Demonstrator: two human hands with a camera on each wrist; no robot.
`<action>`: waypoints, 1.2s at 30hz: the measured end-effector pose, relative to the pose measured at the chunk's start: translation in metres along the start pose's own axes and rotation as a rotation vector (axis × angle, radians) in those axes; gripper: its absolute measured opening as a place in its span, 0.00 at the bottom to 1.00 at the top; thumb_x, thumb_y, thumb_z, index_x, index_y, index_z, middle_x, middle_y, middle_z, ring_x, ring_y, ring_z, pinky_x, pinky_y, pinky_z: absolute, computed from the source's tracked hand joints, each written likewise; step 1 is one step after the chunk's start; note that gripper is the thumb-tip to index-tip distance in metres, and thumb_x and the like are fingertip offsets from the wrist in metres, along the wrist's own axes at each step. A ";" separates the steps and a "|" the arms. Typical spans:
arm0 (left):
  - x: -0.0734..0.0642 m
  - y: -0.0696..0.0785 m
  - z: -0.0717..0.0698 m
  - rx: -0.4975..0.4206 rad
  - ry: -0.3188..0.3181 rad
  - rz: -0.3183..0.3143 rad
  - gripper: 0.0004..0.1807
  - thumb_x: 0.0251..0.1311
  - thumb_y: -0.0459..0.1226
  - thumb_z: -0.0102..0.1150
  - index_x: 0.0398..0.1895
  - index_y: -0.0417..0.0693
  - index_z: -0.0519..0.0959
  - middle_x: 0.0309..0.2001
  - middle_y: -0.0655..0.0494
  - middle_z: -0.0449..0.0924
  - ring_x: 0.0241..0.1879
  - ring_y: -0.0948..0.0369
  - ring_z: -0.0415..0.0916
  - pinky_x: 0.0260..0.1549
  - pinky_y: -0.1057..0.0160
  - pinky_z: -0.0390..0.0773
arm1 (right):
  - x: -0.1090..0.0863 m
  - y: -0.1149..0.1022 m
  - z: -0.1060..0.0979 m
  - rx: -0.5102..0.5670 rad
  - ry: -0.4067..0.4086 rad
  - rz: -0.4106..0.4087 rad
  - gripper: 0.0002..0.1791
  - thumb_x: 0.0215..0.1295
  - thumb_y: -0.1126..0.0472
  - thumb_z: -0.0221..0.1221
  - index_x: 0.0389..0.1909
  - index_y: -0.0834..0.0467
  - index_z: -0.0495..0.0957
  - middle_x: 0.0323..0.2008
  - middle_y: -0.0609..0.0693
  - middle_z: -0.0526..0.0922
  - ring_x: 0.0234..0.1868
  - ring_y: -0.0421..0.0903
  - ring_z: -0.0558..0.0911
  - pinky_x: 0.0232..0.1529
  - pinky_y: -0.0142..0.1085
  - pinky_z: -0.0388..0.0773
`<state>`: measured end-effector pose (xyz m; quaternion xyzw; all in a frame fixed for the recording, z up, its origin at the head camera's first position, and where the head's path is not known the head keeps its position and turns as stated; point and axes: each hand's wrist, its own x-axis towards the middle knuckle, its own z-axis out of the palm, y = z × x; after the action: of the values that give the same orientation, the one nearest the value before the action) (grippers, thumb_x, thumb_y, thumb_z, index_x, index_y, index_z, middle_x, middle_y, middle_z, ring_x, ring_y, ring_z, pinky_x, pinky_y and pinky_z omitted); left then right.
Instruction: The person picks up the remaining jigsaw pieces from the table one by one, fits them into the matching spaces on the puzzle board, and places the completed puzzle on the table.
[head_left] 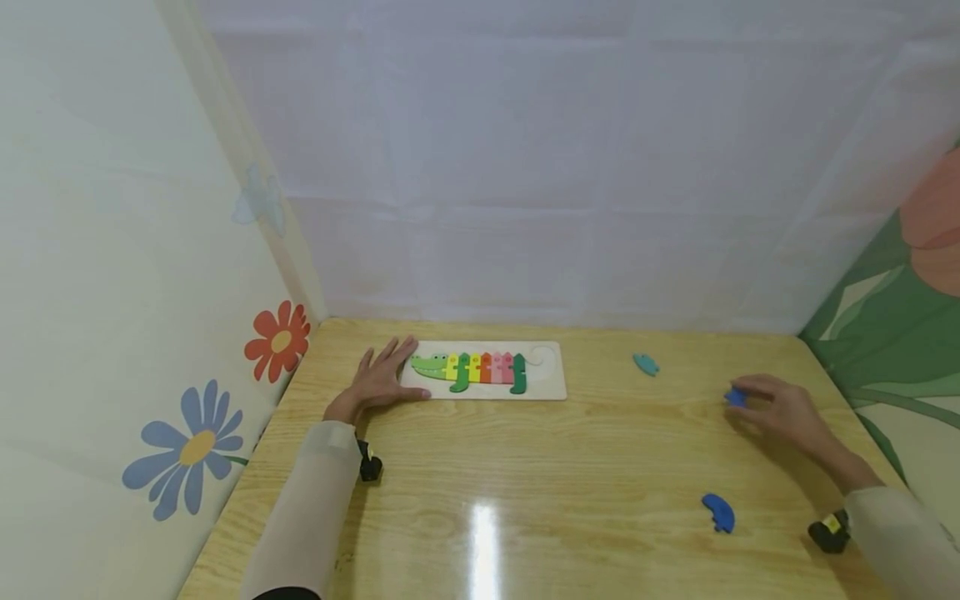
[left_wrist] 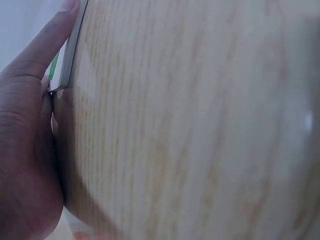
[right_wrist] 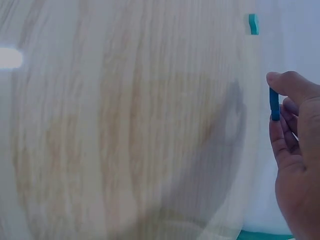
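At the left, a pale wooden puzzle board lies flat, its crocodile pieces running from a green head through yellow, orange and pink to a dark green leg. An unfilled tail outline shows at the board's right end. My left hand rests at the board's left end, fingers spread along its far corner and thumb on its near edge. Over the right side of the table, my right hand pinches a small blue puzzle piece between thumb and fingers, held above the surface.
A teal puzzle piece lies between the board and my right hand. Nearer the front right is a curved blue puzzle piece. White cloth walls stand behind the wooden table, with flower-printed ones at both sides.
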<state>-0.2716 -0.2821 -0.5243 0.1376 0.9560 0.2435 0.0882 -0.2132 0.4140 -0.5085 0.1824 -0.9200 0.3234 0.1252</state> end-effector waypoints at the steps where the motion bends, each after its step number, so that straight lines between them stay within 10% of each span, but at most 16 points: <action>1: 0.000 0.000 0.000 0.005 -0.001 -0.002 0.66 0.57 0.63 0.73 0.88 0.47 0.47 0.87 0.46 0.41 0.86 0.43 0.33 0.78 0.33 0.27 | 0.001 -0.001 0.000 0.005 0.000 -0.008 0.24 0.52 0.71 0.79 0.50 0.71 0.86 0.49 0.70 0.86 0.46 0.12 0.72 0.42 0.12 0.73; 13: 0.001 0.001 -0.002 0.019 -0.001 -0.002 0.65 0.57 0.63 0.74 0.87 0.46 0.48 0.87 0.45 0.40 0.85 0.42 0.34 0.77 0.31 0.28 | 0.015 -0.014 0.009 0.001 0.042 -0.182 0.24 0.45 0.77 0.78 0.48 0.71 0.86 0.45 0.64 0.87 0.46 0.18 0.78 0.45 0.13 0.75; 27: -0.001 0.004 -0.003 0.012 -0.007 -0.001 0.65 0.56 0.63 0.74 0.87 0.48 0.49 0.87 0.46 0.41 0.85 0.41 0.33 0.77 0.31 0.27 | 0.025 -0.033 0.016 -0.035 0.030 -0.185 0.24 0.47 0.73 0.80 0.48 0.68 0.87 0.45 0.61 0.88 0.44 0.25 0.82 0.45 0.17 0.79; 36: 0.000 0.001 -0.001 0.024 0.000 0.002 0.65 0.56 0.63 0.74 0.87 0.47 0.49 0.87 0.45 0.41 0.85 0.41 0.34 0.77 0.30 0.28 | 0.032 -0.043 0.022 -0.072 0.015 -0.203 0.24 0.47 0.71 0.81 0.48 0.68 0.87 0.45 0.60 0.89 0.39 0.55 0.90 0.42 0.28 0.85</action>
<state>-0.2717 -0.2819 -0.5231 0.1398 0.9587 0.2322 0.0862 -0.2272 0.3608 -0.4904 0.2674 -0.9070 0.2771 0.1706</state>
